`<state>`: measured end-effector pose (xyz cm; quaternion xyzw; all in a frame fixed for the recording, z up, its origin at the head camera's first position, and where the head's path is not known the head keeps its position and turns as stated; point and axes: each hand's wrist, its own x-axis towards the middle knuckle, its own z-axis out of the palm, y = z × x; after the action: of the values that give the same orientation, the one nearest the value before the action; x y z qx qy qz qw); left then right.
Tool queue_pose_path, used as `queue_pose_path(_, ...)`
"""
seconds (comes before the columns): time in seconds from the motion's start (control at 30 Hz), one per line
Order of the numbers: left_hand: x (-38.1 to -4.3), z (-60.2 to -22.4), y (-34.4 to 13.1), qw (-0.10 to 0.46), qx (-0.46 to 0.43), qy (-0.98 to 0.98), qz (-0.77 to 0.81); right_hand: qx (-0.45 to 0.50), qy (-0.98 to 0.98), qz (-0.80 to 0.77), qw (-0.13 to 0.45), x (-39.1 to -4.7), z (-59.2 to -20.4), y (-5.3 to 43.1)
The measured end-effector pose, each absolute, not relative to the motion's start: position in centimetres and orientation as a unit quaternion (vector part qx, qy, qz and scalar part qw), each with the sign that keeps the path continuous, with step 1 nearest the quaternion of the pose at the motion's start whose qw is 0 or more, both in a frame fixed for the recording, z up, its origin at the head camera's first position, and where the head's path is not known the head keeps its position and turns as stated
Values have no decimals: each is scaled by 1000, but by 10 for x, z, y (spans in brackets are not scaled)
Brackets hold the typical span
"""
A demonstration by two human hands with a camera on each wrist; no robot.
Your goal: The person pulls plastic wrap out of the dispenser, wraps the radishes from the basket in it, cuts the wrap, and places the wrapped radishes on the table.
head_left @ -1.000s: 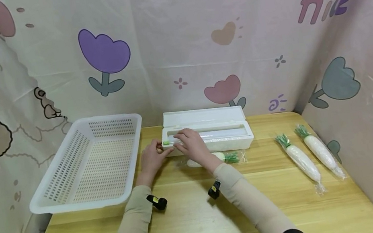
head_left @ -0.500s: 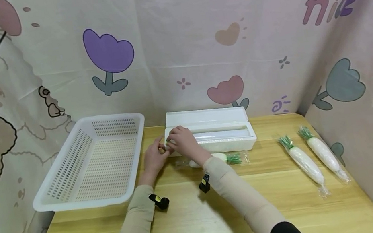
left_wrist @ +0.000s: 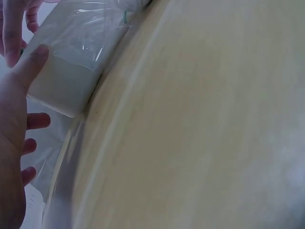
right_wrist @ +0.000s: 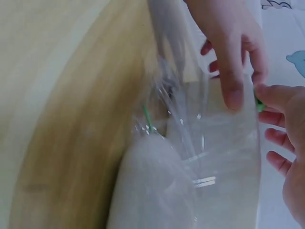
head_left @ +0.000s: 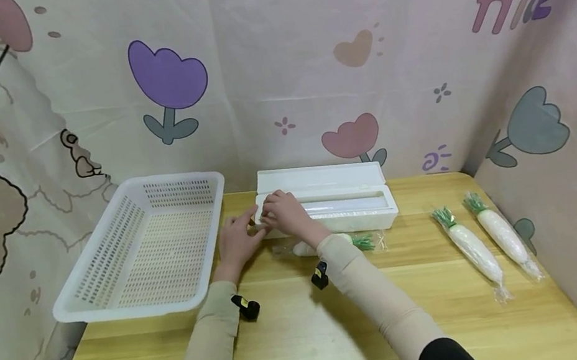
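Observation:
A white cling film dispenser [head_left: 351, 220] stands at the back of the table with its lid raised and a film roll inside. My left hand [head_left: 238, 243] grips its left end, thumb [left_wrist: 35, 64] on the front wall and index finger over the top edge. My right hand [head_left: 288, 213] pinches a small green slide cutter [right_wrist: 259, 104] at the same end; in the head view the fingers hide it. Clear film hangs down the dispenser's front in the right wrist view. A film-wrapped white radish [right_wrist: 150, 186] with green leaves lies right in front, partly under my right forearm.
A white perforated plastic basket [head_left: 210, 258] stands at the left. Two more wrapped radishes, one nearer [head_left: 475, 251] and one farther right [head_left: 503, 234], lie near the table's right edge. A printed curtain [head_left: 260, 71] surrounds the wooden table.
My right hand has moved left to the dispenser's end, covering the green slide cutter that showed a second ago. My left hand stays at that end. The radishes and basket have not moved.

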<state>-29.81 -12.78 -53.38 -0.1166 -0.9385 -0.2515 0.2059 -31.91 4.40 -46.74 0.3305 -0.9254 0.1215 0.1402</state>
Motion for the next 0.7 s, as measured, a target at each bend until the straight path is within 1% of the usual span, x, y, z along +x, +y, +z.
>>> queue_pose_path(0.17, -299, -531, -128, 190, -106, -952, -216, 339, -925, 107, 133, -324, -466, 48)
queue_pose_path(0.33, -297, -527, -128, 215, -127, -953, -170, 346, -926, 82, 124, -323, -461, 51)
queue_pose_path(0.43, -295, -525, -128, 218, -130, -956, -147, 352, -925, 65, 125, -321, -458, 52)
queue_pose_path(0.7, -292, -518, -125, 170, -131, -971, -109, 354, -925, 59, 122, -316, -452, 60)
